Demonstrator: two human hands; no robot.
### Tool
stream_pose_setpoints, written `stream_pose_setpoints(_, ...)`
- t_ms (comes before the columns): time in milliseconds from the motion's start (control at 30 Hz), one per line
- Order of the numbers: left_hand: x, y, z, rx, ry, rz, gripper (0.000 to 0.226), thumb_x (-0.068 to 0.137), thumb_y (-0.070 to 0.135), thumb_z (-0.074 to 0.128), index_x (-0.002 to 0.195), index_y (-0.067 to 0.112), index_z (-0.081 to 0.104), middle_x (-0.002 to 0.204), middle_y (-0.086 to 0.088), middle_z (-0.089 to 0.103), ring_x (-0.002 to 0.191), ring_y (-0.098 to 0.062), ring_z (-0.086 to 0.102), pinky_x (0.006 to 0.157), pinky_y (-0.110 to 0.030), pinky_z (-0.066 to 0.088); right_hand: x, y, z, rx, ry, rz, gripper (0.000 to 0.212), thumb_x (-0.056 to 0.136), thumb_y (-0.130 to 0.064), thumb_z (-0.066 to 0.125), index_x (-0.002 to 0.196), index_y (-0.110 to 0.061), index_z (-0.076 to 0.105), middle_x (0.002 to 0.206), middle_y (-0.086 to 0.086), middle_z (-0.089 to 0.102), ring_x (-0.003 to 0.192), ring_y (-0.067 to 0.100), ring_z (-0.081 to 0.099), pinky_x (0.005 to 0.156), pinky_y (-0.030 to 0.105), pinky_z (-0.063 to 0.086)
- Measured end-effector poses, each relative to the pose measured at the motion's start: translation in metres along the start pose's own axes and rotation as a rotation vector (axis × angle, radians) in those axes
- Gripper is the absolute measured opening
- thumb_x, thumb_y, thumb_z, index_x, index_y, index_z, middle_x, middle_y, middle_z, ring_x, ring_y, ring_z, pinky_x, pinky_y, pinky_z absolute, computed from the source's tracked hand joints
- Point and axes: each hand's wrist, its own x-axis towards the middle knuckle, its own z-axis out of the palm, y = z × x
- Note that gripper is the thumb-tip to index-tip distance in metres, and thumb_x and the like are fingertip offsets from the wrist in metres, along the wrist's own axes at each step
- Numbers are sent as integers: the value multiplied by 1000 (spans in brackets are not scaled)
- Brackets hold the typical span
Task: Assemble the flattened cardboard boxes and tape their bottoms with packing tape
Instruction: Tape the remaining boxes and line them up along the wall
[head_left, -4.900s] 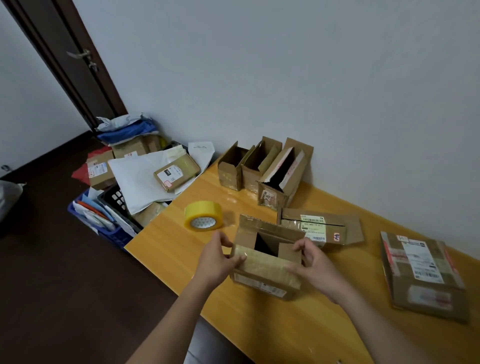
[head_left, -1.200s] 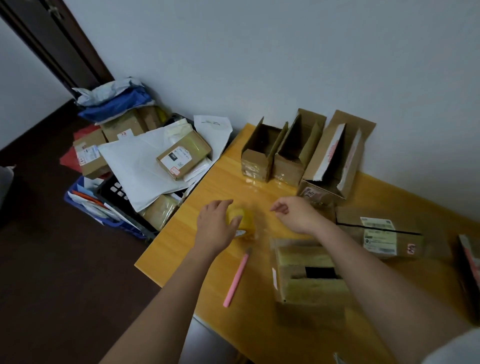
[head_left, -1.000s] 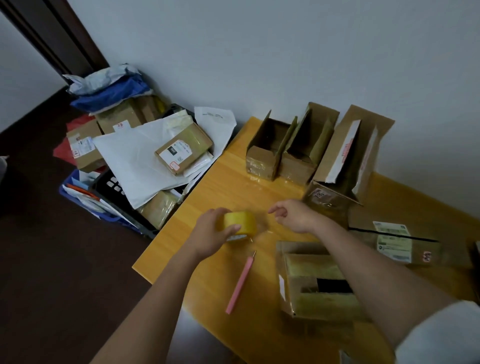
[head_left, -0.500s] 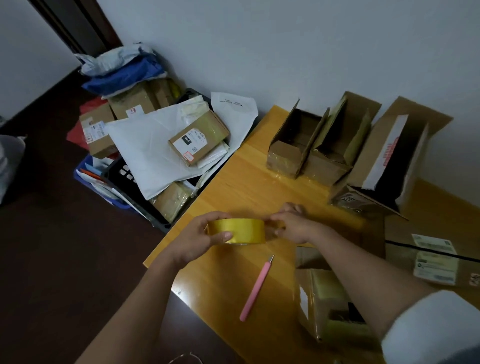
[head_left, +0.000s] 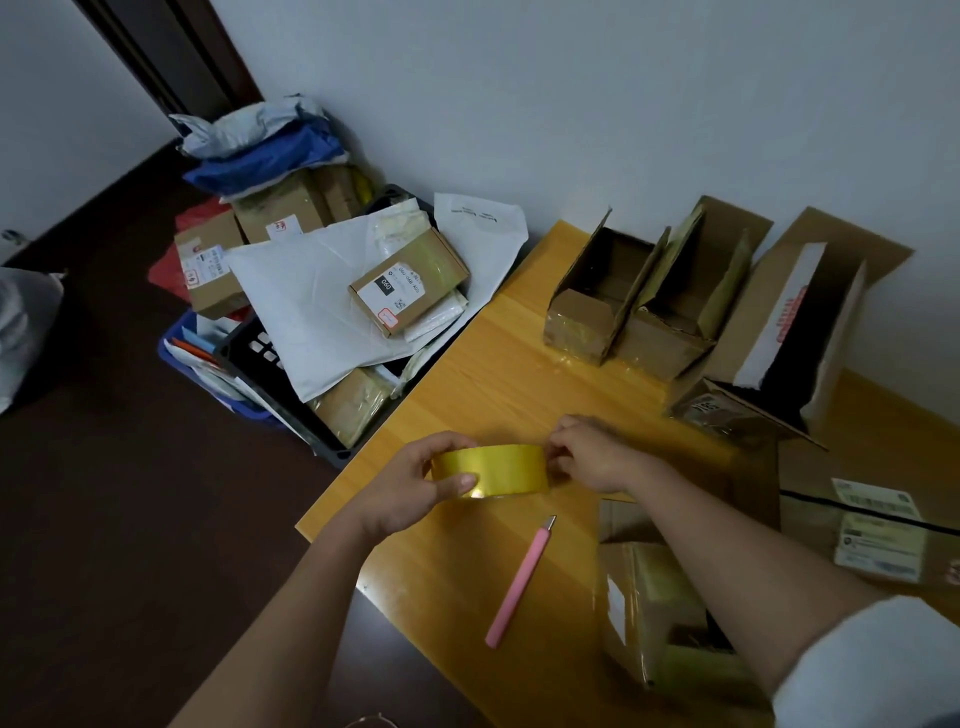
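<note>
Left hand (head_left: 410, 486) grips a yellow tape roll (head_left: 491, 469) above the bench (head_left: 467, 384) while right hand (head_left: 592, 457) pinches its edge.

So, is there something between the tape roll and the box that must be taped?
Nothing visible. The tape roll is held above the table; the box lies nearer, under the right forearm. The pink knife lies beside that path.
</note>
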Motion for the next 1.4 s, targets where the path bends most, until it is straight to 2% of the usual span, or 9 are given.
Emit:
stream_pose_setpoints(167, -11, -2, 12, -11, -59, -26, 42, 76, 31, 71, 117, 24, 66, 115, 1, 66, 107, -13, 59, 89, -23, 46, -14, 5, -6, 106, -75, 36, 12, 99, -16, 52, 106, -16, 62, 117, 4, 56, 106, 21, 53, 89, 32, 45)
stream_pose_setpoints(300, -20, 12, 10, -59, -25, 16, 35, 86, 9, 70, 119, 19, 66, 115, 0, 66, 108, -13, 59, 86, -22, 46, -36, -3, -34, 211, 51, 30, 10, 100, -23, 50, 93, -24, 57, 98, -3, 58, 89, 15, 54, 71, 30, 42)
stream_pose_setpoints(433, -30, 48, 4, -117, 3, 53, 39, 87, 0, 65, 124, 13, 62, 116, -5, 66, 106, -14, 60, 81, -18, 49, -59, -13, -71, 320, 128, -28, 13, 101, -21, 51, 91, -21, 60, 89, -2, 68, 87, 12, 64, 76, 31, 50)
stream_pose_setpoints(533, -44, 72, 9, -96, 4, 56, 39, 82, 11, 72, 120, 17, 65, 114, -4, 68, 108, -18, 61, 85, -23, 48, -89, -13, -83, 331, 148, -31, 14, 100, -18, 52, 91, -19, 63, 78, -1, 70, 70, 4, 65, 67, 25, 47)
stream_pose_setpoints(667, -70, 94, 33, -162, 62, 169, 25, 83, 39, 60, 96, 21, 71, 87, 0, 69, 86, -18, 64, 83, -32, 46, -137, -14, -92, 410, 231, -58, 17, 97, -7, 55, 95, -16, 70, 78, 7, 68, 61, 10, 66, 58, 24, 55)
stream_pose_setpoints(833, -100, 111, 67, -175, 466, 185, 65, 88, 65, 49, 77, 4, 67, 62, -11, 65, 59, -27, 63, 70, -42, 55, -194, -23, -89, 602, 312, -125, 28, 88, -4, 69, 110, -19, 62, 76, 12, 69, 63, 20, 70, 56, 26, 57)
stream_pose_setpoints(1067, -143, 93, 81, 340, 289, 218, 67, 70, 75, 48, 65, 11, 62, 61, -9, 60, 57, -23, 63, 58, -36, 49, -253, 6, -80, 567, 383, -91, 8, 85, -6, 72, 91, -9, 69, 74, 6, 72, 64, 18, 71, 59, 28, 59)
stream_pose_setpoints(1233, -145, 68, 114, 462, 248, 174, 67, 69, 82, 45, 68, 16, 57, 65, 1, 57, 60, -10, 58, 58, -27, 45, -275, 15, -64, 506, 348, -65, 15, 87, -8, 70, 101, -9, 66, 87, 10, 71, 64, 17, 71, 57, 23, 57)
stream_pose_setpoints(1400, -148, 67, 122, 337, 247, 159, 71, 66, 76, 51, 74, 7, 64, 66, -6, 57, 62, -17, 61, 59, -29, 47, -289, 34, -48, 549, 346, 9, 9, 87, -13, 71, 92, -8, 68, 71, 8, 73, 65, 15, 73, 66, 32, 62)
